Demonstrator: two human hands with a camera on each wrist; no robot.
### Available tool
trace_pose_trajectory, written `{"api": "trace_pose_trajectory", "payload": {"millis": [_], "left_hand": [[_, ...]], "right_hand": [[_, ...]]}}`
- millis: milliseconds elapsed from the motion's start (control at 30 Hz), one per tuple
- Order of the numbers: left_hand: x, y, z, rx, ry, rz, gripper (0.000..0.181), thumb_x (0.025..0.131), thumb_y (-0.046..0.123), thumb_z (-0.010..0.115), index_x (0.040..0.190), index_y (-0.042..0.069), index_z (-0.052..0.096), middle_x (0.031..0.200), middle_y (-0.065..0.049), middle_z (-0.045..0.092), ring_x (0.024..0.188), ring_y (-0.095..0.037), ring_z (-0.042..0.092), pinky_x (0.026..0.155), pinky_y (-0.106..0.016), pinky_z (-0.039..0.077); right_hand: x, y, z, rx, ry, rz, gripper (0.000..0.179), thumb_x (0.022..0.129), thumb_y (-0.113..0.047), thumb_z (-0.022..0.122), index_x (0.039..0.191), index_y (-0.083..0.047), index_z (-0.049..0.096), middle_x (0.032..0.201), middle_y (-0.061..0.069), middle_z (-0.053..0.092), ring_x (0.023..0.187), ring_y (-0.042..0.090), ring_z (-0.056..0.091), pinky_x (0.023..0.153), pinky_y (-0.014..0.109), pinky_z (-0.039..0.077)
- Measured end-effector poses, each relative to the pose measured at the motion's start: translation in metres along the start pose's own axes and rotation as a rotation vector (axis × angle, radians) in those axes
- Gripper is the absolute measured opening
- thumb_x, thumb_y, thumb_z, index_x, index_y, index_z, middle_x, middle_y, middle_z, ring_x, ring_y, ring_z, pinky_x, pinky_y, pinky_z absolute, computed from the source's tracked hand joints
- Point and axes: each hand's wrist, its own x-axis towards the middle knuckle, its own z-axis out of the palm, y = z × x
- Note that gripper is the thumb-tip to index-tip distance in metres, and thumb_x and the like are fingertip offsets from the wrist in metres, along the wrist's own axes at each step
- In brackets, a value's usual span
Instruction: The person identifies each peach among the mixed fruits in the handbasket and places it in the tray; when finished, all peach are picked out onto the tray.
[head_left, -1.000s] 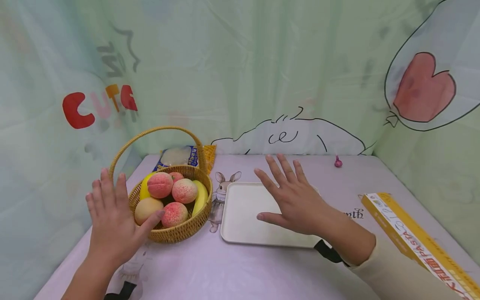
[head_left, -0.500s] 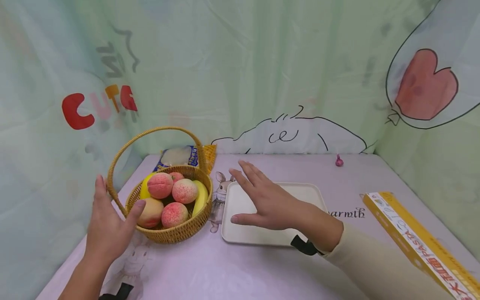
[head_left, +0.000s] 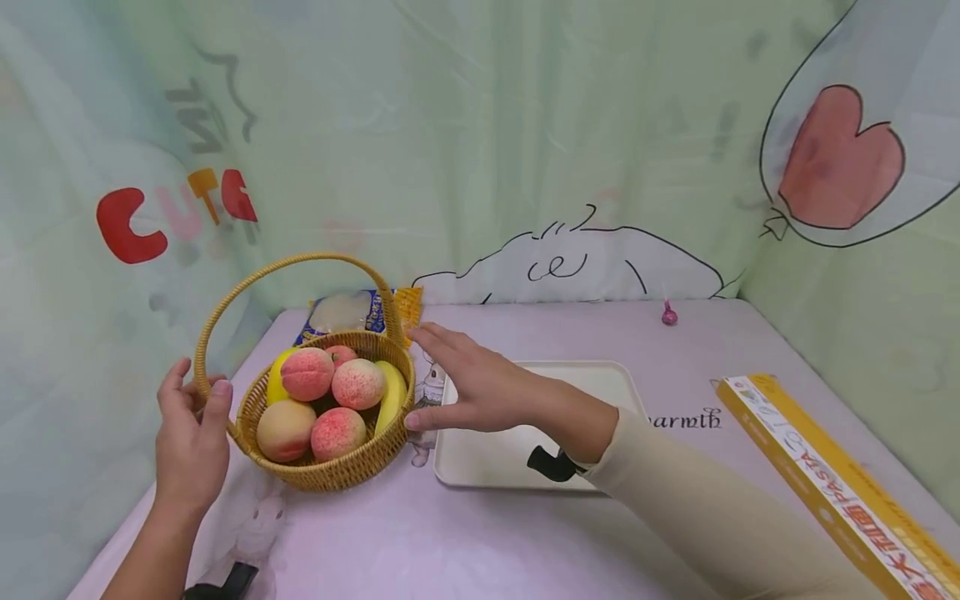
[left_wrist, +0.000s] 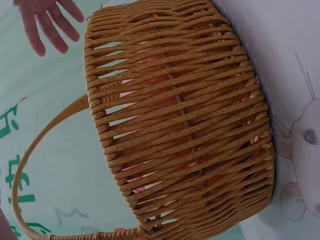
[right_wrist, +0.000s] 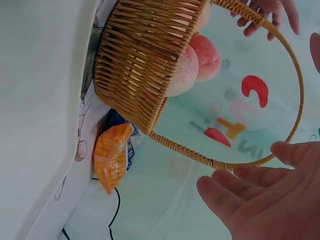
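A wicker basket (head_left: 341, 475) with a tall arched handle stands at the left of the table in the head view. Several peaches (head_left: 337, 433), a banana (head_left: 392, 400) and a yellow fruit (head_left: 277, 379) lie in it. At the handle's left base is my left hand (head_left: 189, 450), fingers loosely bent and thumb extended; whether it touches the handle I cannot tell. My right hand (head_left: 480, 387) is at the basket's right side, fingers straight and thumb spread below them. In the left wrist view the basket's woven wall (left_wrist: 185, 115) fills the middle.
Beneath my right forearm lies a white tray (head_left: 480, 467). A blue and orange bag (head_left: 341, 312) sits behind the basket. To the right is a long yellow pasta box (head_left: 825, 475). A small pink object (head_left: 669, 316) rests near the back edge.
My right hand has moved left from over the tray to the basket's right side. My left hand has shifted slightly left and its fingers have bent. The basket has stayed put.
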Motion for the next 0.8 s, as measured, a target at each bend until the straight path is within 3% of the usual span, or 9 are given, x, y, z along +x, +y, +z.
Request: {"api": "trace_pose_trajectory", "payload": {"millis": [133, 200, 333, 400, 600, 800], "left_hand": [[0.005, -0.002, 0.000, -0.079, 0.000, -0.064, 0.054, 0.111, 0.043, 0.036, 0.158, 0.018, 0.026, 0.132, 0.003, 0.053, 0.118, -0.008, 0.047, 0.106, -0.032, 0.035], [0.007, -0.003, 0.001, -0.149, -0.008, -0.094, 0.042, 0.112, 0.045, 0.033, 0.147, 0.022, 0.036, 0.122, 0.010, 0.055, 0.116, -0.003, 0.048, 0.107, -0.031, 0.036], [0.011, -0.005, 0.003, -0.290, -0.015, -0.139, 0.025, 0.112, 0.048, 0.031, 0.124, 0.032, 0.045, 0.107, 0.014, 0.060, 0.106, -0.007, 0.053, 0.094, -0.018, 0.037], [0.013, -0.006, 0.002, -0.326, -0.029, -0.164, 0.028, 0.112, 0.051, 0.030, 0.122, 0.032, 0.047, 0.103, 0.015, 0.063, 0.104, -0.008, 0.055, 0.092, -0.015, 0.038], [0.018, -0.007, 0.001, -0.452, -0.069, -0.200, 0.047, 0.110, 0.056, 0.030, 0.118, 0.017, 0.055, 0.091, 0.011, 0.065, 0.093, -0.010, 0.059, 0.091, -0.016, 0.043], [0.020, -0.013, 0.000, -0.577, -0.133, -0.205, 0.053, 0.110, 0.057, 0.030, 0.101, 0.018, 0.064, 0.087, 0.008, 0.067, 0.087, -0.011, 0.060, 0.087, -0.017, 0.048]], "right_hand": [[0.019, -0.001, 0.001, 0.051, -0.029, -0.033, 0.098, 0.091, -0.059, 0.072, 0.164, -0.014, 0.024, 0.171, 0.007, 0.026, 0.158, 0.026, 0.025, 0.124, 0.051, 0.028], [0.028, -0.002, 0.001, 0.074, -0.051, -0.030, 0.096, 0.092, -0.057, 0.072, 0.164, -0.013, 0.026, 0.169, 0.007, 0.030, 0.157, 0.026, 0.028, 0.124, 0.049, 0.030], [0.044, -0.005, -0.001, 0.090, -0.095, -0.008, 0.090, 0.094, -0.056, 0.069, 0.163, -0.016, 0.028, 0.167, 0.005, 0.036, 0.154, 0.024, 0.035, 0.122, 0.046, 0.033], [0.051, -0.007, -0.001, 0.083, -0.115, -0.004, 0.088, 0.095, -0.056, 0.068, 0.163, -0.017, 0.029, 0.166, 0.004, 0.038, 0.153, 0.024, 0.037, 0.122, 0.045, 0.034], [0.073, -0.014, -0.002, 0.072, -0.159, -0.026, 0.087, 0.096, -0.053, 0.066, 0.164, -0.014, 0.028, 0.165, 0.006, 0.040, 0.151, 0.023, 0.039, 0.121, 0.042, 0.035], [0.094, -0.018, 0.000, 0.101, -0.195, -0.009, 0.088, 0.097, -0.057, 0.064, 0.164, -0.015, 0.027, 0.164, 0.005, 0.041, 0.149, 0.024, 0.044, 0.119, 0.043, 0.038]]}}
